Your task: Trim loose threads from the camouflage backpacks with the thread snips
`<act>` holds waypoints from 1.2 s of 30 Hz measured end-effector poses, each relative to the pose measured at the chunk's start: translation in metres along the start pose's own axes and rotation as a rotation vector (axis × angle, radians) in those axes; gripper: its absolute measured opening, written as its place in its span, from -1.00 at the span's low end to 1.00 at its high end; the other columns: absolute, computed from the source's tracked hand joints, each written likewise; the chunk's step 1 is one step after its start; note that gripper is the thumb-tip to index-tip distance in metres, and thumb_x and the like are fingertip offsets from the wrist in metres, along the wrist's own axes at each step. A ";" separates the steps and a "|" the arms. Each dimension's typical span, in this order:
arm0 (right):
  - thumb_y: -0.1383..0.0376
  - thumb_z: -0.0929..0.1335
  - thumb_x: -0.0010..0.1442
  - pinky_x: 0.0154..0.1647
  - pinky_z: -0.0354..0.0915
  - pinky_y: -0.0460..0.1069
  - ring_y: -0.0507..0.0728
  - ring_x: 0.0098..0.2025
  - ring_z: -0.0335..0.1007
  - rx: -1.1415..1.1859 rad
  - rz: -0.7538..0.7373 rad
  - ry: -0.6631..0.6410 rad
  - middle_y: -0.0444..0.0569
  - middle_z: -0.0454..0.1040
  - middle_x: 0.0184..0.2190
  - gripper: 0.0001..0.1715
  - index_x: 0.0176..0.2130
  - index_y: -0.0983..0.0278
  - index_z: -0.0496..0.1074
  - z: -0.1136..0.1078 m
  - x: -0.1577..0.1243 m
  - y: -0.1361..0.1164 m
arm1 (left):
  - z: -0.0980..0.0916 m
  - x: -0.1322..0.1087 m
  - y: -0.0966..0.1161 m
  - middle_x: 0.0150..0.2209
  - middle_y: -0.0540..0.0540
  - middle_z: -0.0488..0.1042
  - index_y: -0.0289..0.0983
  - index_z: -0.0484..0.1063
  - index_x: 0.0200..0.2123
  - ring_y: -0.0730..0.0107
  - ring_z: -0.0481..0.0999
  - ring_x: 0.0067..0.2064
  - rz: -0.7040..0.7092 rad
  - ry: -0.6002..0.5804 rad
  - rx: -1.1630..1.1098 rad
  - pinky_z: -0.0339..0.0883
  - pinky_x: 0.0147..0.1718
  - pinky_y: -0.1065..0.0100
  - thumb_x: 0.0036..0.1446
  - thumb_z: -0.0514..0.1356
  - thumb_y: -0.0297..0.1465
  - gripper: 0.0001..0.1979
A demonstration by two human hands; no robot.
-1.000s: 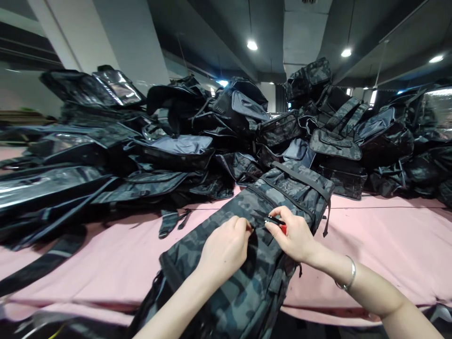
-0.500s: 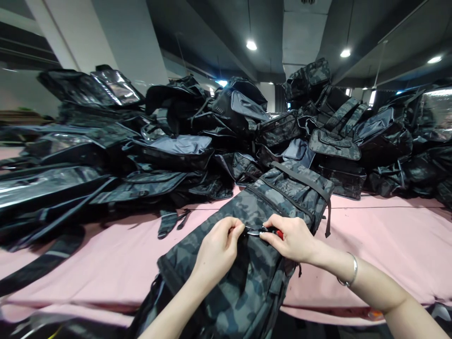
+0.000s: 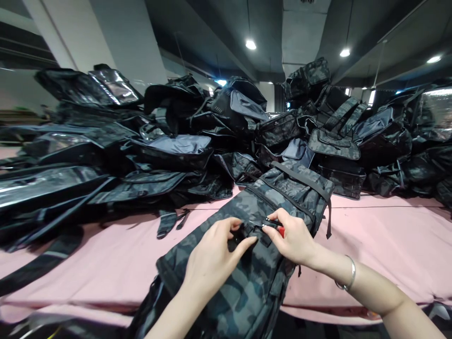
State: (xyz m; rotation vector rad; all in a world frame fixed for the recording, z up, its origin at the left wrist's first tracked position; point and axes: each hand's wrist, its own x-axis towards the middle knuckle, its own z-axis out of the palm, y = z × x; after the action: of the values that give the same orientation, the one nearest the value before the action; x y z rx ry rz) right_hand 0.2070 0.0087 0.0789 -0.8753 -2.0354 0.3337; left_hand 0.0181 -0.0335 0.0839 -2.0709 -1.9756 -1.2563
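Note:
A grey-and-black camouflage backpack (image 3: 233, 287) lies slantwise in front of me, its zipped and strapped end pointing away. My left hand (image 3: 215, 254) rests on the bag's middle, thumb and index finger spread apart over the dark fabric. Its other fingers are partly hidden behind the hand. In my right hand (image 3: 294, 238) is a small pair of thread snips (image 3: 271, 222) with black and red on the handle. The snips point left toward my left hand, close above the fabric; their blade tips are hard to make out.
Camouflage bags (image 3: 169, 155), several with grey or silvery linings showing, are heaped across the back of the pink-covered table (image 3: 381, 245). A loose strap (image 3: 167, 223) hangs from the heap onto the cover. Another dark strap (image 3: 45, 261) lies at the left.
My left thumb and index finger have parted from a pinch, and the thumb has moved right. The snips have drawn back slightly to the right and up, still in my right hand.

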 end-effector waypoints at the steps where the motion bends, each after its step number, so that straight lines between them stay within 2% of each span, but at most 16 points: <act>1: 0.20 0.26 0.22 -0.29 0.34 -0.06 0.11 -0.31 0.47 -0.007 0.006 -0.009 0.00 0.49 -0.31 -0.78 -0.17 0.28 0.31 0.000 0.000 0.000 | 0.002 -0.001 0.000 -0.26 -0.08 0.46 -0.20 0.33 -0.22 0.28 0.46 -0.30 0.004 -0.021 0.032 0.35 -0.34 0.29 -0.07 0.15 -0.04 -0.58; 3: 0.21 0.27 0.21 -0.29 0.34 -0.06 0.12 -0.30 0.47 -0.018 0.003 -0.025 0.00 0.49 -0.31 -0.79 -0.17 0.28 0.31 0.000 -0.002 -0.001 | 0.004 -0.002 -0.001 -0.30 -0.07 0.47 -0.19 0.33 -0.25 0.28 0.48 -0.31 0.022 -0.041 0.077 0.36 -0.32 0.29 -0.02 0.12 -0.10 -0.66; 7: 0.23 0.28 0.21 -0.28 0.32 -0.06 0.12 -0.28 0.47 -0.039 -0.046 -0.073 -0.04 0.50 -0.31 -0.83 -0.19 0.25 0.31 -0.005 -0.004 -0.003 | 0.005 -0.004 0.003 -0.33 -0.06 0.48 -0.19 0.32 -0.30 0.28 0.48 -0.32 0.059 -0.003 0.136 0.36 -0.29 0.29 0.00 0.08 -0.18 -0.75; 14: 0.24 0.29 0.21 -0.32 0.28 -0.09 0.08 -0.34 0.47 -0.060 -0.045 -0.152 -0.07 0.51 -0.35 -0.85 -0.20 0.25 0.34 -0.011 -0.004 -0.006 | 0.004 -0.007 0.009 -0.36 -0.04 0.48 -0.19 0.33 -0.37 0.35 0.45 -0.43 0.039 0.098 0.104 0.35 -0.40 0.35 -0.05 0.09 -0.17 -0.77; 29: 0.24 0.29 0.21 -0.29 0.28 -0.08 0.09 -0.31 0.47 -0.020 -0.024 -0.138 -0.06 0.51 -0.32 -0.84 -0.19 0.25 0.34 -0.012 -0.010 -0.009 | 0.003 -0.013 0.008 -0.39 -0.04 0.49 -0.21 0.37 -0.39 0.36 0.43 -0.44 -0.020 0.109 0.003 0.36 -0.41 0.34 -0.10 0.13 -0.16 -0.74; 36: 0.23 0.29 0.21 -0.34 0.26 -0.09 0.07 -0.38 0.45 -0.077 0.000 -0.105 -0.08 0.50 -0.37 -0.84 -0.19 0.24 0.32 -0.009 -0.011 -0.009 | 0.004 -0.015 0.008 -0.39 -0.04 0.50 -0.21 0.38 -0.39 0.37 0.44 -0.46 -0.024 0.106 -0.019 0.37 -0.40 0.34 -0.10 0.14 -0.14 -0.73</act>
State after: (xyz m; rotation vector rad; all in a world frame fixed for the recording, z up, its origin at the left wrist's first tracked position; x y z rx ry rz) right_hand 0.2144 -0.0065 0.0822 -0.9216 -2.1572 0.3085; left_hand 0.0289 -0.0455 0.0767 -1.9511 -1.9563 -1.3636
